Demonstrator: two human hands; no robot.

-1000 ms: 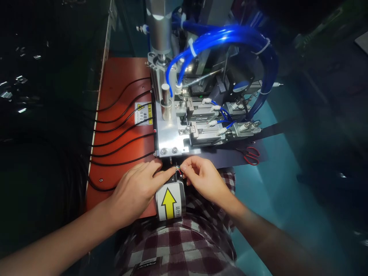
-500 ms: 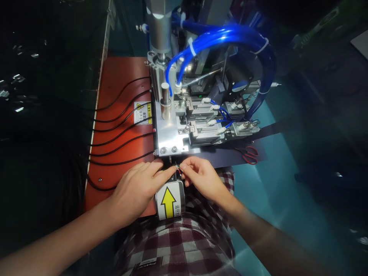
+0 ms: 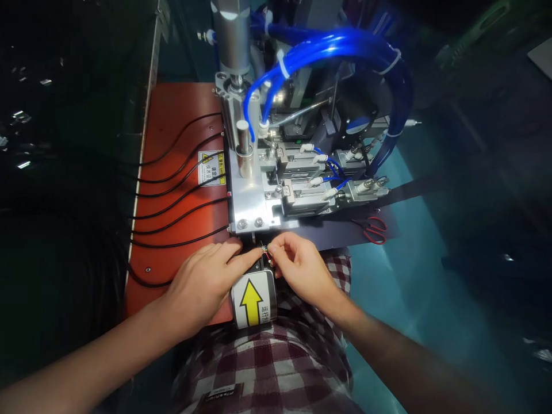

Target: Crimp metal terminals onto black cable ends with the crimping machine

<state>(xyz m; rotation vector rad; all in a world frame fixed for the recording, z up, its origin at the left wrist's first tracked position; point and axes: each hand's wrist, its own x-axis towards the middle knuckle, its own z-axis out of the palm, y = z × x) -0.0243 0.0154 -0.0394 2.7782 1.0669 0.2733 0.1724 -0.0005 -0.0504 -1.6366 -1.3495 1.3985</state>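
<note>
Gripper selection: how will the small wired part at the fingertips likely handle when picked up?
The small wired part is probably light, tiny beside the right hand. Its red wire looks thin, so likely floppy and perhaps easily damaged if pulled. Connections are too small to judge.

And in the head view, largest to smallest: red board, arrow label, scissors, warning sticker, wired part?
1. Red board
2. Arrow label
3. Scissors, warning sticker: too alike to rank
4. Wired part, as visible
</note>
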